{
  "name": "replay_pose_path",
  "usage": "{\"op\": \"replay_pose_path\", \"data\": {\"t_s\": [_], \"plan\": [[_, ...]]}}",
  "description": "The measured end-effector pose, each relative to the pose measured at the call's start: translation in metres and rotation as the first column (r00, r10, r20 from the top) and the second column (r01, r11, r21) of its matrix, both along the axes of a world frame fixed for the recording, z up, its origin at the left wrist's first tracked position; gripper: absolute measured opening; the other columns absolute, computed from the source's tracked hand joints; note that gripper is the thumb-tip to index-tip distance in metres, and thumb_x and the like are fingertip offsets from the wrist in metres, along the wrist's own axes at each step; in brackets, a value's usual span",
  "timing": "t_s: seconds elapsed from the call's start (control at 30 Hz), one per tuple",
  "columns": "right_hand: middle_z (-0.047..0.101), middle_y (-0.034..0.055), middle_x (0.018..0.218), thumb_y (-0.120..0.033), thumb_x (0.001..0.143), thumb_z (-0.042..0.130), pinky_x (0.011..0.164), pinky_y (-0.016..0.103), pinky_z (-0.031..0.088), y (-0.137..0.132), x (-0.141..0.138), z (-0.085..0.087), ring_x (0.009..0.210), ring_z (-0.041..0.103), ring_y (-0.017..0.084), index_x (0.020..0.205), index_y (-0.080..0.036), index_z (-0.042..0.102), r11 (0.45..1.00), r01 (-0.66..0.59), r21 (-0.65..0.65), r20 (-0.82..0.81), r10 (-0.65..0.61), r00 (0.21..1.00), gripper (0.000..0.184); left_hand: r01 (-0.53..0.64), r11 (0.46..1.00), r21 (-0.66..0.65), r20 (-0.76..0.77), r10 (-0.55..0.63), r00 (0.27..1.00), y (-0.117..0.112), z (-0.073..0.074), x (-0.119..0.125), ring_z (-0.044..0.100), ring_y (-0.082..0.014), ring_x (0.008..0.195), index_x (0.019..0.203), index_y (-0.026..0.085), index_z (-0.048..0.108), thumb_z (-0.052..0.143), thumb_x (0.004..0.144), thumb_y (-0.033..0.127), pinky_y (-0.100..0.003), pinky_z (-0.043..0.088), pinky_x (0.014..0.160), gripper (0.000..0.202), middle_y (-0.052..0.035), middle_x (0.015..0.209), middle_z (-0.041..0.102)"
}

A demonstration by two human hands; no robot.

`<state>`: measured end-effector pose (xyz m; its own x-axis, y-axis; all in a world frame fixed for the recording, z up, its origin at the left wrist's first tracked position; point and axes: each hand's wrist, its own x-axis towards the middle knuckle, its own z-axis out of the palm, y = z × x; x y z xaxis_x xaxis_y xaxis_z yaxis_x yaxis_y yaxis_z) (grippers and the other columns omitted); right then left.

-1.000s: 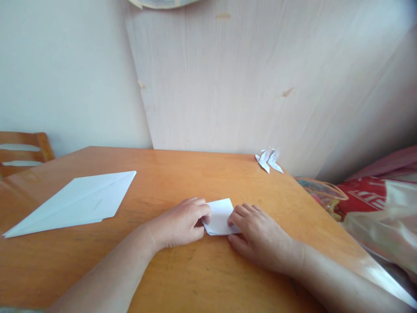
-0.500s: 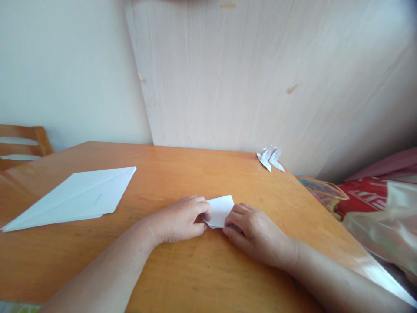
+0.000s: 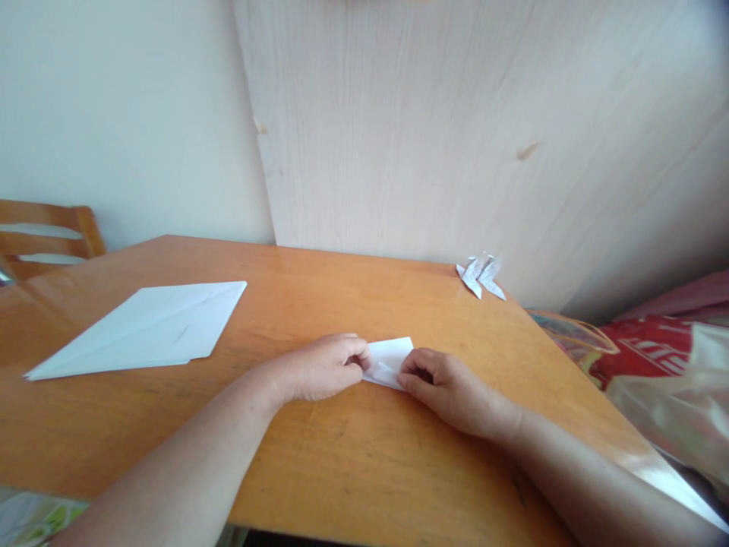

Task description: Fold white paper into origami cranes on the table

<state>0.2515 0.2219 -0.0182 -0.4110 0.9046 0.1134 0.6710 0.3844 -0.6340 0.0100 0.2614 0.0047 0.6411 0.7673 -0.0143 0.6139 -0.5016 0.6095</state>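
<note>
A small folded piece of white paper (image 3: 392, 354) lies on the wooden table (image 3: 342, 471), between my two hands. My left hand (image 3: 330, 366) pinches its left edge with thumb and curled fingers. At the right edge, my right hand (image 3: 447, 389) grips the paper between thumb and forefinger. A narrow fold shows along the paper's near edge. Parts of both side edges are hidden under my fingers.
Larger folded white sheets (image 3: 153, 330) lie on the table's left side. Folded paper pieces (image 3: 480, 276) stand at the far right corner. A wooden chair (image 3: 51, 235) is at the left, and red and clear bags (image 3: 649, 346) lie beyond the right edge.
The paper's near edge now shows a folded-up strip. My right thumb and forefinger have closed on its right side. The whole view has shifted slightly.
</note>
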Motion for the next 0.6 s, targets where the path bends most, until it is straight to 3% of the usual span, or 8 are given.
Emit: {"op": "replay_pose_path", "data": {"t_s": [0.27,0.33,0.43,0.6], "plan": [[0.064,-0.0002,0.083,-0.019,0.09,0.058,0.064,0.026,0.042,-0.009,0.0,0.011,0.074,0.058,0.015,0.085,-0.022,0.064,0.989,-0.132,0.06,0.046,0.13,0.99,0.008,0.029,0.999,0.013,-0.02,-0.029,0.999,0.001,-0.004,-0.005,0.06,-0.017,0.082,0.085,0.023,0.068,0.053,0.073,0.013,-0.026,0.044,0.07,0.021,-0.0004,0.091,0.06],[0.064,0.0009,0.088,-0.022,0.086,0.064,0.067,0.027,0.042,-0.011,0.001,0.012,0.076,0.058,0.016,0.088,-0.022,0.065,0.987,-0.132,0.089,0.095,0.123,0.988,0.003,0.028,1.0,0.014,-0.022,-0.028,0.999,0.002,-0.005,-0.005,0.06,-0.0173,0.083,0.085,0.022,0.068,0.055,0.073,0.013,-0.026,0.045,0.072,0.02,-0.0006,0.091,0.06],[0.063,0.0027,0.092,-0.026,0.081,0.07,0.069,0.029,0.043,-0.013,0.002,0.011,0.08,0.056,0.017,0.092,-0.021,0.064,0.986,-0.117,0.122,0.158,0.097,0.983,0.014,0.028,1.0,0.015,-0.019,-0.028,0.999,0.004,-0.005,-0.006,0.06,-0.0169,0.083,0.085,0.022,0.067,0.055,0.074,0.014,-0.026,0.045,0.073,0.018,-0.0006,0.092,0.06],[0.062,0.0031,0.09,-0.025,0.085,0.066,0.07,0.029,0.042,-0.015,-0.001,0.011,0.079,0.055,0.017,0.091,-0.02,0.063,0.98,-0.119,0.159,0.199,0.087,0.976,0.008,0.025,1.0,0.018,-0.019,-0.024,1.0,0.004,-0.007,-0.005,0.06,-0.0168,0.082,0.083,0.022,0.066,0.055,0.074,0.014,-0.026,0.045,0.071,0.017,-0.0003,0.091,0.059]]}}
